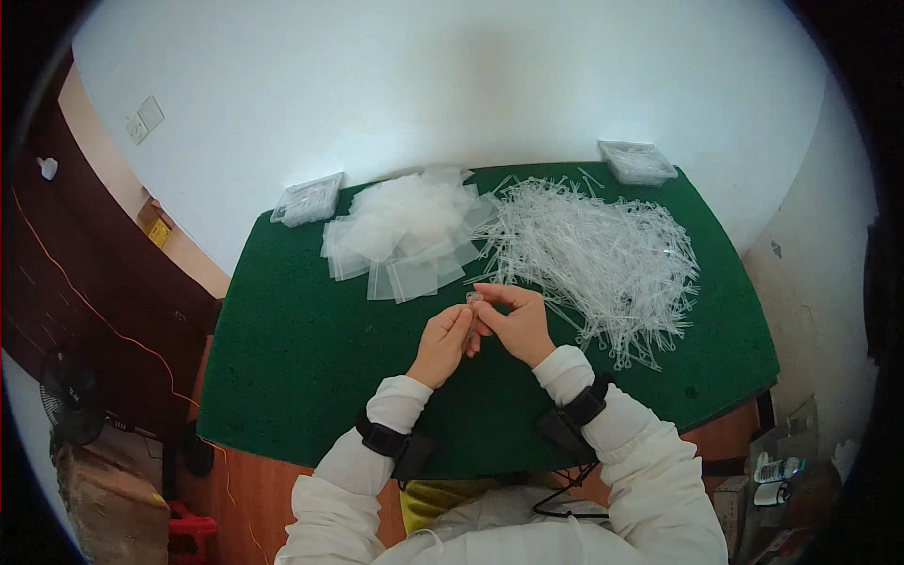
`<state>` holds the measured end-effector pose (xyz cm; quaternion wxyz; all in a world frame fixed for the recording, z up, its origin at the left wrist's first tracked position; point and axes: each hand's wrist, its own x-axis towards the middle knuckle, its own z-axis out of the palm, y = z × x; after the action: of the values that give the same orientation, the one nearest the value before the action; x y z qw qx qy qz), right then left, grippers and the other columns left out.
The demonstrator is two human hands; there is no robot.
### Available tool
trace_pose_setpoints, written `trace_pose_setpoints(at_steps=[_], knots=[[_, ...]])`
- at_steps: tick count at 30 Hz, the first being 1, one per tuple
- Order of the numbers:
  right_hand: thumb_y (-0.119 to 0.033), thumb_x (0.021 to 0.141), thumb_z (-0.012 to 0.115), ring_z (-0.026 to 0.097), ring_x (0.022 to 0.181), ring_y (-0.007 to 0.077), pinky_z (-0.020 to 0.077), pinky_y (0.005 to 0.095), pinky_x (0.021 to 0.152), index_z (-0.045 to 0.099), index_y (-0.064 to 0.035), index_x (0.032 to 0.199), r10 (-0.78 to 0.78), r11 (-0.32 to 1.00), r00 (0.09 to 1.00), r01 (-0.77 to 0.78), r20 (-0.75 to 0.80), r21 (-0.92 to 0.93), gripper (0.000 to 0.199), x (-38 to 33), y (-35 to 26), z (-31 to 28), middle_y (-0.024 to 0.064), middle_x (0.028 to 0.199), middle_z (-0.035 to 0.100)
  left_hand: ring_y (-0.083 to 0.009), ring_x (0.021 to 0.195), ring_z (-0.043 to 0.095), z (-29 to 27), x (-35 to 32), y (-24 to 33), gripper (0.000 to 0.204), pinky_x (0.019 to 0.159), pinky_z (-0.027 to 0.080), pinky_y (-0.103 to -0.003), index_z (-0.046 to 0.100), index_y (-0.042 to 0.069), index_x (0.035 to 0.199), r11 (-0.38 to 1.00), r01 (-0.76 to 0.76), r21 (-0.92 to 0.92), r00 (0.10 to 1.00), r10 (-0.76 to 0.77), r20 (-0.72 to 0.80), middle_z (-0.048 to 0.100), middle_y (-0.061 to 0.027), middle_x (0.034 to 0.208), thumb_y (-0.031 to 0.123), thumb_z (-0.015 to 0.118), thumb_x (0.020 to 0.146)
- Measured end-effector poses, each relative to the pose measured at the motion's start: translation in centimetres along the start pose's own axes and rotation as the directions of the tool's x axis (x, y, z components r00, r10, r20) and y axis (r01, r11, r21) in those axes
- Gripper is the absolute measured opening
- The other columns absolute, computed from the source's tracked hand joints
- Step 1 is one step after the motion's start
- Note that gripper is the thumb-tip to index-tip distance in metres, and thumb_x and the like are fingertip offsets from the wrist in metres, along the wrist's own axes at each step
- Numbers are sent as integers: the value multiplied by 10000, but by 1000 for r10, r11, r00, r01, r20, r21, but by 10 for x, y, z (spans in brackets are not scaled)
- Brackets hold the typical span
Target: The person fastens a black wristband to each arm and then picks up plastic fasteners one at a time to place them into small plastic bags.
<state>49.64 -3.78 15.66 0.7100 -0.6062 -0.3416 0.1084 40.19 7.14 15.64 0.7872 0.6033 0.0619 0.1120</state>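
My left hand (439, 347) and my right hand (521, 326) meet over the near middle of the green table. Both are closed, fingertips together, around a small bunch of clear plastic sticks (474, 298); only its top shows, and fingers hide the rest. Just beyond my right hand spreads a big loose heap of clear, thin loop-ended plastic sticks (603, 254). To the left of that heap lies a pile of translucent small plastic bags (405, 231), some overlapping the edge of the sticks.
A clear box (309, 200) with clear contents stands at the table's back left, and another clear box (637, 164) at the back right. The green tabletop (282, 330) ends against a white wall. On the floor at left are a black fan (71, 395) and a red stool (191, 532).
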Motion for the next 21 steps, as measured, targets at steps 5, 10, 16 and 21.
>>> trace_pose_setpoints(at_steps=[5, 10, 16, 21], knots=[[-87, 757, 648, 616, 761, 117, 488, 253, 698, 627, 32, 984, 13, 1000, 1000, -12, -14, 23, 256, -1, -3, 1, 81, 823, 659, -47, 559, 456, -2, -1, 0, 266, 500, 376, -186, 553, 36, 922, 944, -113, 309, 993, 112, 22, 557, 5, 728, 246, 393, 950], [-83, 760, 653, 615, 756, 118, 489, 249, 693, 624, 35, 979, 26, 997, 1000, -25, -13, 79, 250, 0, 0, 2, 82, 823, 657, -44, 552, 450, -3, 1, -3, 270, 490, 368, -182, 553, 35, 928, 954, -113, 279, 993, 113, 15, 556, 9, 720, 246, 387, 952], [-83, 762, 659, 615, 761, 121, 489, 245, 692, 622, 42, 974, 45, 995, 999, -43, -13, 94, 249, 0, -2, 2, 83, 826, 656, -49, 555, 456, -2, 1, -2, 268, 494, 374, -182, 547, 30, 938, 973, -88, 213, 996, 90, 2, 562, 0, 728, 241, 384, 953], [-77, 769, 652, 615, 774, 122, 491, 245, 697, 615, 43, 988, 42, 993, 999, -42, 5, 109, 252, 1, 0, 1, 86, 844, 655, -53, 562, 461, -2, 1, -2, 268, 501, 381, -183, 545, 28, 948, 977, -86, 197, 996, 87, 1, 570, -11, 742, 240, 380, 954]])
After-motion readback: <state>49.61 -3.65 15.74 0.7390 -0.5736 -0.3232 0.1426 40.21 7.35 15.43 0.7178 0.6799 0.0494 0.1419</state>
